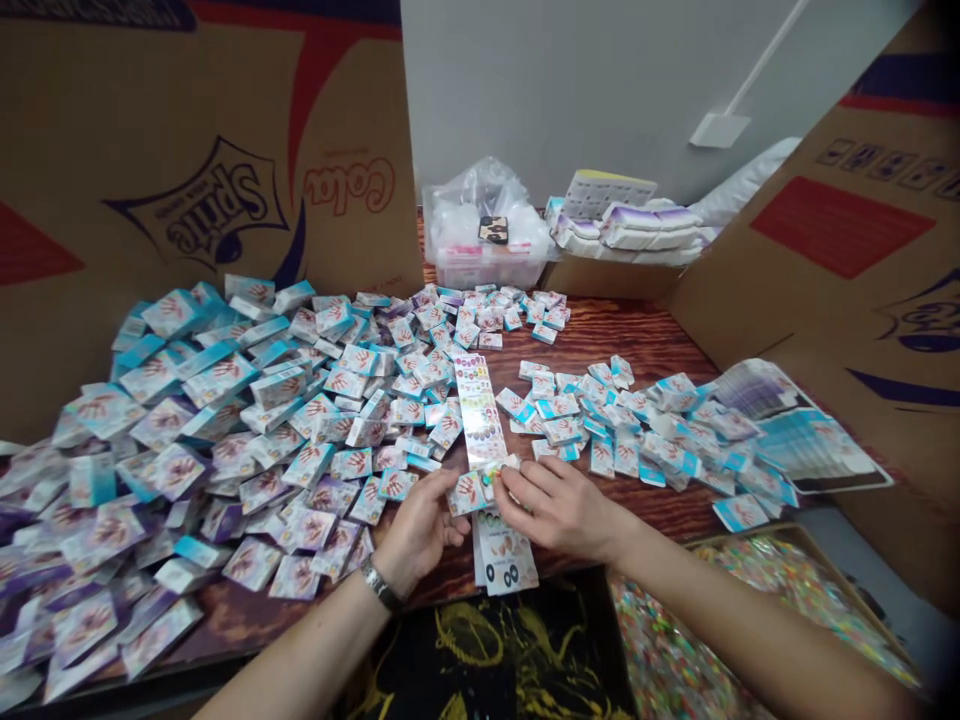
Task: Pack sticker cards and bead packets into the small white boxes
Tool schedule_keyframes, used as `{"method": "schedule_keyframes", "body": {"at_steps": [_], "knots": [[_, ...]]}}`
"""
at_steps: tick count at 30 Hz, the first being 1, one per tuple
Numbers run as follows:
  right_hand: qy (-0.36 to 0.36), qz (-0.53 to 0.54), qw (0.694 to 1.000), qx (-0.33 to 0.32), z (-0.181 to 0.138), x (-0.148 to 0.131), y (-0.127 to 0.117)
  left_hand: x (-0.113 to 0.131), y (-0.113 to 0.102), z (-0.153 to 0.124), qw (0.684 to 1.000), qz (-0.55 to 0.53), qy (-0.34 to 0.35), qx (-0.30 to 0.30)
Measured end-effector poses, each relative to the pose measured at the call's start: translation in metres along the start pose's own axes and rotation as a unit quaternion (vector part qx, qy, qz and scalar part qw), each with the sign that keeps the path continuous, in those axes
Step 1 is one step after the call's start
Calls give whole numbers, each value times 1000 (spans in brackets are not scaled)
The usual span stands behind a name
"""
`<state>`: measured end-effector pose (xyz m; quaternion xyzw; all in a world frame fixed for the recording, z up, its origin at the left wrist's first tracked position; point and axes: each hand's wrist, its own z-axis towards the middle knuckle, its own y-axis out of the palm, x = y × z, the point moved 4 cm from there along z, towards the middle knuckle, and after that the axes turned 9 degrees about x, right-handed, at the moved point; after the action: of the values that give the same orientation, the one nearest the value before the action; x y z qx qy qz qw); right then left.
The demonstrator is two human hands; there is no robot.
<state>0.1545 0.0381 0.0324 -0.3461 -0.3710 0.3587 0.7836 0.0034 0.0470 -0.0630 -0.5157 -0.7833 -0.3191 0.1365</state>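
My left hand (420, 530), with a watch on its wrist, grips a small printed carton (466, 493) that has a red hand picture on it. At the carton's right end, my right hand (562, 505) is closed in a pinch on a small bright-coloured packet (489, 478); whether it is partly inside the carton is hidden by the fingers. Just beyond the hands lies a long printed leaflet strip (480, 408) with rows of coloured pictures. Below them, more printed leaflets (510, 562) reach the table's front edge.
A large heap of similar cartons (285, 410) covers the left, with a smaller group (622, 420) at right. Flat cartons (810, 445) lie beside it. A box of colourful packets (690, 640) stands below right. Big cardboard boxes (225, 100) flank the table; a plastic tub (487, 270) stands behind.
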Motion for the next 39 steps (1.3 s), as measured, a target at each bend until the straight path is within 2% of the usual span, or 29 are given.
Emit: {"method": "schedule_keyframes", "body": {"at_steps": [4,7,12,18,25,34,36,39], "knots": [[-63,12,998,-13,3,0,-1,-3,-3,1,1000,2,-30,2],[-78,33,996,-30,3,0,-1,-5,-4,1,999,1,-50,5],[-33,59,995,-76,4,0,1,-2,-2,-6,1000,-18,-16,8],[2,76,993,-95,6,2,3,3,0,-13,999,-27,32,-1],[-36,69,992,-98,4,2,4,-2,-4,-9,999,-17,37,-21],[-25,120,988,-91,1,6,0,0,1,-12,998,-3,29,-50],[5,149,985,-93,2,6,2,1,3,-14,998,-2,47,-43],[127,220,965,-68,3,8,6,3,7,-18,997,-4,78,-22]]}}
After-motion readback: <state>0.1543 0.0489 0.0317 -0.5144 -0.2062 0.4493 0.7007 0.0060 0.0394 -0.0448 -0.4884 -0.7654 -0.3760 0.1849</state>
